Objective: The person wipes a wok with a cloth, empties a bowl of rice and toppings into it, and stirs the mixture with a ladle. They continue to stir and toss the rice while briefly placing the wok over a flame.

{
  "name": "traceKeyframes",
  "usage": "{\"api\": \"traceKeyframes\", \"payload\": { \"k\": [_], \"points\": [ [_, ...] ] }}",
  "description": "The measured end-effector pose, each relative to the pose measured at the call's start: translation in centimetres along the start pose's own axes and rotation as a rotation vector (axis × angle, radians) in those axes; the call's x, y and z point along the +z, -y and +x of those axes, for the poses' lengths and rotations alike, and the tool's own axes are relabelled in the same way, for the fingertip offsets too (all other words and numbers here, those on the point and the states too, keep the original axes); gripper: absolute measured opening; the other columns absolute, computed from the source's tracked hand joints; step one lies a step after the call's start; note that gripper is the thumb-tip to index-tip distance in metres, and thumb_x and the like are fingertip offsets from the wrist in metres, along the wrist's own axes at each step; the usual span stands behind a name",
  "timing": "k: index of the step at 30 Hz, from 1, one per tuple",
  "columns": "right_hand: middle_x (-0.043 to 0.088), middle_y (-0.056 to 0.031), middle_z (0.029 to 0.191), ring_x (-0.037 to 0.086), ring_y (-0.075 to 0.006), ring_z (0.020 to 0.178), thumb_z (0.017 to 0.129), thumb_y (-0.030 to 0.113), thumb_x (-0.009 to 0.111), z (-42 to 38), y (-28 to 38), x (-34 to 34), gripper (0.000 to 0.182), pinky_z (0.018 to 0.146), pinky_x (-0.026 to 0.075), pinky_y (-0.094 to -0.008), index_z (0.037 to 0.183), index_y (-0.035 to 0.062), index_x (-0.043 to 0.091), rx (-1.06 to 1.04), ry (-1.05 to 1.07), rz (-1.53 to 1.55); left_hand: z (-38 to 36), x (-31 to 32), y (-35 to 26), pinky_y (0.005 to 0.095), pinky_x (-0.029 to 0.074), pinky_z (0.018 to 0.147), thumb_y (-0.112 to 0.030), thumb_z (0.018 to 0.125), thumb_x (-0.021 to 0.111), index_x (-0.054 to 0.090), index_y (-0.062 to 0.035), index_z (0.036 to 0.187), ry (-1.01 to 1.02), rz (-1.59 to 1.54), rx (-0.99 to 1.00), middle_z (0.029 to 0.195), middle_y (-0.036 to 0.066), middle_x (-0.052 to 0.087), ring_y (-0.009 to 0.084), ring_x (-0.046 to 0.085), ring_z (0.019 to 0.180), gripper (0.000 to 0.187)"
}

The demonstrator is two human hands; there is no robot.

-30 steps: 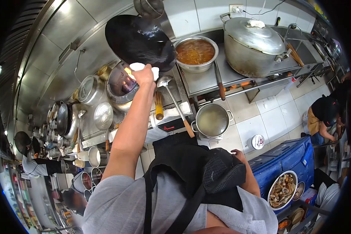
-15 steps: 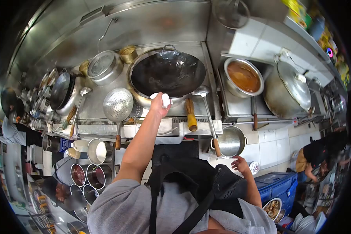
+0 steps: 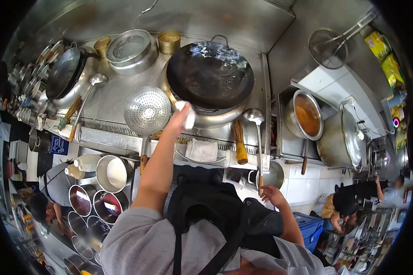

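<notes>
My left hand [image 3: 181, 117] is closed around a bunched white cloth [image 3: 188, 118], blurred by motion, at the near left rim of the wok. The dark wok [image 3: 211, 78] sits on the burner with a wet sheen inside. Left of that hand lies a perforated skimmer [image 3: 147, 110], its wooden handle pointing toward me. My right hand [image 3: 274, 197] has its fingers apart, fingertips right at the wooden handle end of a ladle [image 3: 259, 142]. A bamboo brush [image 3: 240, 144] with a yellow grip lies between the wok and that ladle. A folded white cloth [image 3: 202, 150] rests on the front ledge.
A lidded metal pot [image 3: 132, 64] and a brass-coloured tin [image 3: 169, 43] stand behind the skimmer. On the right are a pot of orange-brown liquid [image 3: 306, 114] and a large lidded pot [image 3: 342, 140]. Several buckets [image 3: 112, 174] stand at lower left. Other people work on both sides.
My view has shifted, so the stove appears higher and further right. My left hand with the cloth has moved to the wok's left side. My right hand has come over to the ladle's handle end.
</notes>
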State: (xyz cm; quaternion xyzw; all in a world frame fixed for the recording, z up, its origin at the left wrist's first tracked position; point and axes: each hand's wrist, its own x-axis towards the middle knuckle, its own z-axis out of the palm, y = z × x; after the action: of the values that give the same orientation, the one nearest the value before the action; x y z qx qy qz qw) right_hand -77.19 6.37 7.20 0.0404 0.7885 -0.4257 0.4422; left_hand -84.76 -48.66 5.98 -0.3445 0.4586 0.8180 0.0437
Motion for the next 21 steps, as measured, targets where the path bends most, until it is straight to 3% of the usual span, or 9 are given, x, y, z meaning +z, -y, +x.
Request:
{"api": "traceKeyframes", "payload": {
  "k": [5,7,8,9,10,12,14,18,21],
  "points": [
    [0.069,-0.0105,0.084,0.066,-0.0157,0.069,0.092,0.011,0.054,2.9,1.8,-2.0,0.028,0.062,0.053,-0.0267,0.119,0.0045,0.056,0.019,0.032,-0.076,-0.1,-12.1,9.9,0.0414,0.047,0.090,-0.016,0.080,0.071,0.048,-0.0052,0.131,-0.025,0.066,0.260,0.112,0.009,0.064,0.0245,0.060,0.107,0.057],
    [0.069,-0.0102,0.084,0.066,-0.0168,0.070,0.091,0.010,0.055,6.0,-0.5,-3.1,0.026,0.063,0.053,-0.0282,0.116,0.0050,0.057,0.107,0.069,-0.179,0.1,-14.6,13.7,0.0425,0.048,0.091,-0.009,0.072,0.075,0.048,-0.0057,0.131,-0.221,0.614,0.304,0.111,0.015,0.065,0.0308,0.061,0.107,0.065],
    [0.069,-0.0099,0.084,0.066,-0.0179,0.070,0.089,0.009,0.056,7.3,-1.1,-3.9,0.024,0.064,0.053,-0.0297,0.113,0.0054,0.059,0.196,0.086,-0.273,-0.5,-14.3,14.3,0.0425,0.048,0.091,-0.009,0.072,0.075,0.048,-0.0057,0.131,-0.250,0.602,0.298,0.111,0.015,0.065,0.0308,0.061,0.107,0.065],
    [0.068,-0.0151,0.081,0.068,-0.0206,0.072,0.087,0.011,0.058,6.9,2.0,-3.7,0.026,0.062,0.054,-0.0312,0.110,0.0007,0.059,0.118,0.173,-0.528,-0.8,-13.6,14.5,0.0436,0.048,0.091,-0.009,0.070,0.076,0.047,-0.0066,0.130,-0.365,0.832,0.306,0.111,0.018,0.065,0.0343,0.061,0.107,0.066],
    [0.067,-0.0148,0.089,0.067,-0.0197,0.082,0.082,0.011,0.064,8.9,0.0,-4.3,0.025,0.066,0.052,-0.0298,0.104,0.0010,0.059,-0.149,0.284,-0.722,-1.4,-12.7,14.2,0.0446,0.048,0.091,-0.010,0.069,0.077,0.047,-0.0075,0.130,-0.484,1.062,0.302,0.111,0.021,0.064,0.0378,0.061,0.107,0.067],
    [0.062,-0.0090,0.087,0.062,-0.0162,0.079,0.078,0.009,0.063,12.4,-2.1,-4.5,0.027,0.067,0.049,-0.0284,0.103,0.0021,0.057,0.081,0.484,-0.226,-2.9,-11.4,14.0,0.0486,0.048,0.089,-0.017,0.071,0.077,0.048,-0.0090,0.128,-0.595,0.992,0.338,0.106,0.023,0.066,0.0429,0.061,0.102,0.065],
    [0.062,-0.0088,0.087,0.062,-0.0162,0.079,0.078,0.009,0.063,14.7,-1.9,-3.9,0.027,0.066,0.049,-0.0284,0.103,0.0021,0.057,0.114,0.581,-0.244,-3.4,-11.3,14.5,0.0486,0.045,0.095,-0.022,0.072,0.078,0.044,-0.0099,0.134,-0.599,0.962,0.169,0.114,0.023,0.063,0.0411,0.058,0.110,0.072],
    [0.061,-0.0084,0.087,0.061,-0.0160,0.078,0.078,0.009,0.063,19.8,-0.7,-0.3,0.027,0.066,0.049,-0.0284,0.103,0.0022,0.056,0.111,0.775,-0.381,-5.8,-10.2,17.2,0.0467,0.032,0.110,-0.026,0.073,0.078,0.033,-0.0133,0.147,-0.806,0.910,0.352,0.147,0.023,0.035,0.0421,0.036,0.133,0.088],
    [0.061,-0.0082,0.087,0.061,-0.0159,0.078,0.078,0.009,0.063,23.3,0.3,4.3,0.027,0.066,0.049,-0.0284,0.103,0.0022,0.056,0.092,0.926,-0.509,-14.0,-6.9,18.4,0.0465,0.031,0.112,-0.023,0.075,0.077,0.030,-0.0130,0.148,-0.888,0.914,0.421,0.149,0.023,0.031,0.0428,0.032,0.136,0.087]
  ]
}}
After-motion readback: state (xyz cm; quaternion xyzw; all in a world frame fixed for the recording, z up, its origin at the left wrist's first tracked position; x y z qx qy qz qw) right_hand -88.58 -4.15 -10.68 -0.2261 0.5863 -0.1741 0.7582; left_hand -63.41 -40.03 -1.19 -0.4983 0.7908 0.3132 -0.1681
